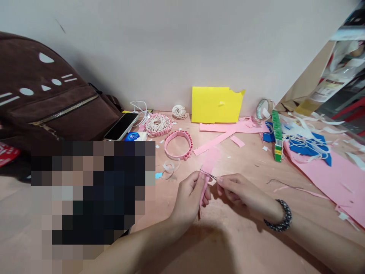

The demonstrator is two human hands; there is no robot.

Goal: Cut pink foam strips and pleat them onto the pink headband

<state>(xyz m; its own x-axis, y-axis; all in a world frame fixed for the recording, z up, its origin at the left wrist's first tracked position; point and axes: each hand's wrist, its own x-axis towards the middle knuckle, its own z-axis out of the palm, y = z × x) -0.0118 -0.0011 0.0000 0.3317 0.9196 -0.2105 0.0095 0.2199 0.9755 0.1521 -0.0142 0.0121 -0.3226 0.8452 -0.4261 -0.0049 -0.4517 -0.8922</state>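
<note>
Left hand (186,199) grips a pink strip (209,161).
Right hand (238,191) pinches a thin metal pin (213,177) just beside it.

Pink strip (204,186), brown backpack (28,72) (white cat-face pattern), yellow card (216,104), seemingly black-speckled bracelet (278,215).

Pretty much everything on that desk (251,167) looked matt, tbh: the pink strip (209,161) and yellow sheet (213,104) were smooth, flat paper. The thin wire (213,177) was shiny bare metal. The backpack (42,102) was soft, napped brown cloth with a metal zip (65,110), the phone (121,126) was glossy glass, and the bracelet beads (281,217) looked glossy too.
</note>
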